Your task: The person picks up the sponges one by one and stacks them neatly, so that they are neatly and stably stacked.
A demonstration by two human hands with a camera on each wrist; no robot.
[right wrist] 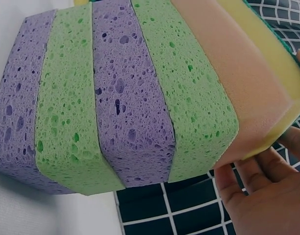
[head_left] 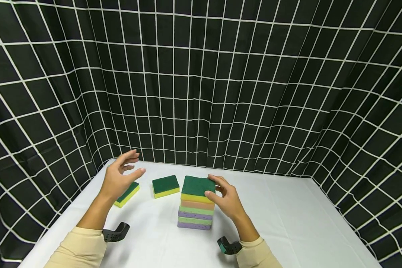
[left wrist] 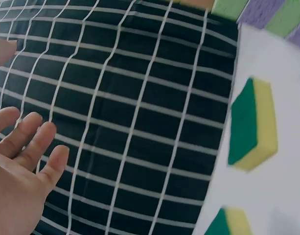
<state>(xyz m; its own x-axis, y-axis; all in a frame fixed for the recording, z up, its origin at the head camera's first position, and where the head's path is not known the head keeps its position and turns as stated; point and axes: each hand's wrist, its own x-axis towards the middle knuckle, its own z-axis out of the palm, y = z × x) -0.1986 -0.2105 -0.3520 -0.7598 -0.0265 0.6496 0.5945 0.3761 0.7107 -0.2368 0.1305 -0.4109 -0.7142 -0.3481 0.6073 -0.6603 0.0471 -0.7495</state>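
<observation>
A stack of sponges rises from the white table, with purple (head_left: 194,226) and green (head_left: 195,221) layers alternating below an orange sponge (head_left: 197,205). On top lies a yellow sponge with a dark green scouring face (head_left: 198,185), green side up. My right hand (head_left: 227,197) grips this top sponge at its right end, thumb at the near corner and fingers at the far one. In the right wrist view, fingertips also reach the orange sponge (right wrist: 257,117). My left hand (head_left: 118,176) is raised with spread, slightly bent fingers, holding nothing, above a green-and-yellow sponge (head_left: 128,195) that it partly hides.
Another green-and-yellow sponge (head_left: 166,184) lies just left of the stack. The white-covered table (head_left: 288,219) is bordered by a black curtain with a white grid (head_left: 201,93) at the back and sides. Each wrist wears a black band (head_left: 116,232).
</observation>
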